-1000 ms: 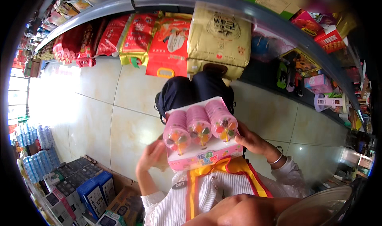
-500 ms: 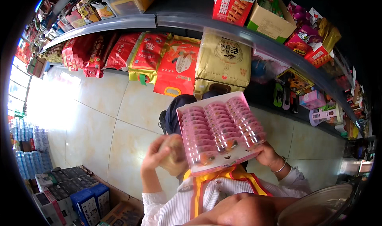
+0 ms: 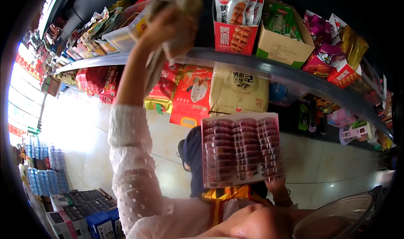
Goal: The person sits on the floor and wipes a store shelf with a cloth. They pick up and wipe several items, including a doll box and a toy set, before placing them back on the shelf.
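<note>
My left hand [image 3: 165, 25] is raised over the upper shelf, its arm stretched forward. The fingers are closed round a crumpled beige-brown cloth [image 3: 187, 16], blurred by motion, with part of it hanging beside the forearm. My right hand [image 3: 275, 185] grips the lower right corner of a shallow pink-and-white display box [image 3: 206, 154] in front of my body. Rows of round clear-lidded pink packs [image 3: 245, 148] fill the box in three columns. Most of the right hand's fingers are hidden under the box.
A dark upper shelf with a clear edge strip [image 3: 235, 62] carries a red snack box [image 3: 235, 39] and an open carton of green packets [image 3: 280, 45]. Below stand red bags [image 3: 191, 98] and a tan sack [image 3: 240, 91]. Stacked boxes [image 3: 80, 205] are at the lower left.
My left hand has swung up and forward with the cloth, from beside the display box to the upper shelf. The box has shifted slightly right and turned straighter, still in my right hand.
</note>
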{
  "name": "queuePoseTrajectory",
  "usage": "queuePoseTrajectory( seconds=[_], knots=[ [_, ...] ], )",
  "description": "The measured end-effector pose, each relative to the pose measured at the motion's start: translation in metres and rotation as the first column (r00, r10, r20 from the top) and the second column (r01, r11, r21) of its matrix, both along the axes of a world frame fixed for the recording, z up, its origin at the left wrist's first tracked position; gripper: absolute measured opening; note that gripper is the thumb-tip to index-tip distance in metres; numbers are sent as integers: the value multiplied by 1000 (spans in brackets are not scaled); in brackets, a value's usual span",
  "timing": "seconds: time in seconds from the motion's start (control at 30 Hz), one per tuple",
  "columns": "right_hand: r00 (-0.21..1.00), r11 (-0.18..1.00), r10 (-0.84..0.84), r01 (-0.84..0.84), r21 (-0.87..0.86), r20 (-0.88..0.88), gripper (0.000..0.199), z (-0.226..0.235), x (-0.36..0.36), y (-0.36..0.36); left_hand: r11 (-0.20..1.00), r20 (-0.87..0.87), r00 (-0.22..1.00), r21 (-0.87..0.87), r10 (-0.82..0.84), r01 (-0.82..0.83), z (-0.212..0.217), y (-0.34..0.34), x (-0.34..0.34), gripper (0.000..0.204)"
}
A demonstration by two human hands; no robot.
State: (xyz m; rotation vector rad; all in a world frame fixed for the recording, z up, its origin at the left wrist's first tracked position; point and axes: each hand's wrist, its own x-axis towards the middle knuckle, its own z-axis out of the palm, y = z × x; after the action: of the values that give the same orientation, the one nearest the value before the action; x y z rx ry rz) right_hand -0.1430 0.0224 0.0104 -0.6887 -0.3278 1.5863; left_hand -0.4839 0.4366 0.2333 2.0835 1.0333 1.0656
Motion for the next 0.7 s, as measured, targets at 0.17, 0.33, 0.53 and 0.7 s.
queuePoseTrajectory(
  seconds=[0.17,0.33,0.53,0.7],
  knots=[
    [1000,997,11,-12,-74,-16,56,-2,4,14,984,-722,671,-161,-169,74,-54,93,54,56],
    [999,991,22,-27,-129,-36,55,-3,9,28,998,-688,724,-47,-53,28,-50,126,78,54],
    [998,985,50,-56,-161,-43,55,-3,11,38,948,-947,253,118,196,-295,-40,193,66,52],
    [999,985,36,-41,-166,-30,54,-2,14,40,819,-889,199,265,411,-510,-57,219,27,54]
  ],
)
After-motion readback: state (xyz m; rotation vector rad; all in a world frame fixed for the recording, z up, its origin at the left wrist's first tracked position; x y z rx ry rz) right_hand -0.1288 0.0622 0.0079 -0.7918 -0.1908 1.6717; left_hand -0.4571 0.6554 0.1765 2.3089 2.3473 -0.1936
